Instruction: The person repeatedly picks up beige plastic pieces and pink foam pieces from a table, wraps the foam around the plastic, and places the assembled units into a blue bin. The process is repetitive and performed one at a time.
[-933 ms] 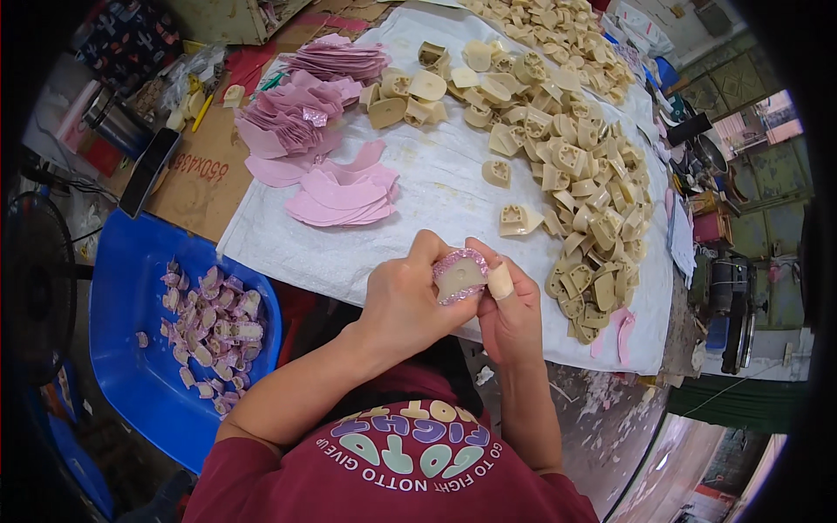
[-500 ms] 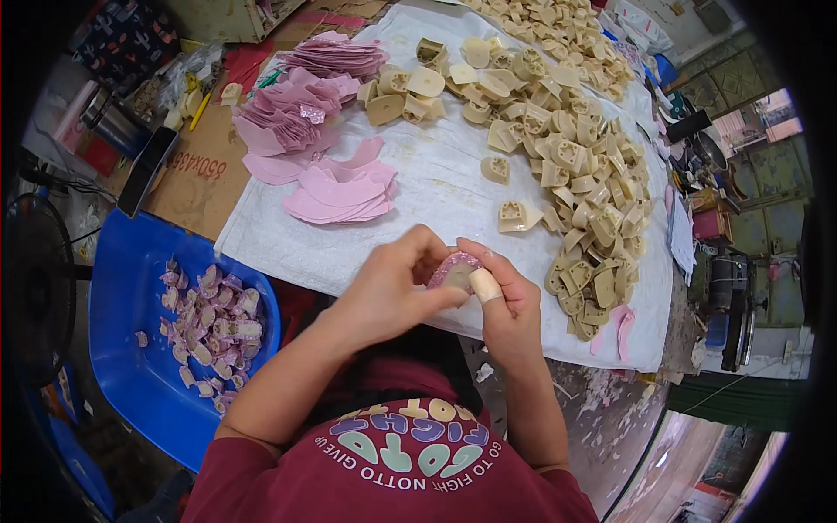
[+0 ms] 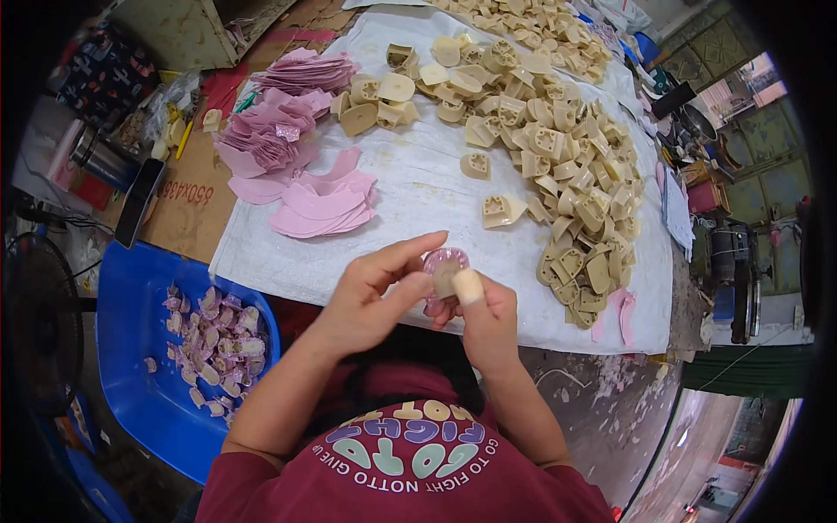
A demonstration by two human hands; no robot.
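Note:
Over the near edge of the white-covered table, a shoe heel (image 3: 444,277) wrapped in glittery pink material is held between my hands, its flat beige face turned up. My right hand (image 3: 488,315) grips it from the right, the thumb, wrapped in beige tape, pressing on that face and the fingers curled under. My left hand (image 3: 370,296) holds its left side with the thumb on the rim; the index finger is stretched along the far side. Beyond lie two loose beige heels (image 3: 500,210) and a fan of pink cover pieces (image 3: 323,206).
A long heap of bare beige heels (image 3: 575,166) covers the table's right side. Stacked pink pieces (image 3: 266,131) lie at the far left. A blue tub (image 3: 131,349) of pink-covered heels stands lower left. A phone (image 3: 139,202) and a flask (image 3: 103,155) sit beside the cardboard.
My hands have come slightly left with the heel, turning its beige face more into view. The left index finger has straightened and lifted off the rim. The view has shifted a little.

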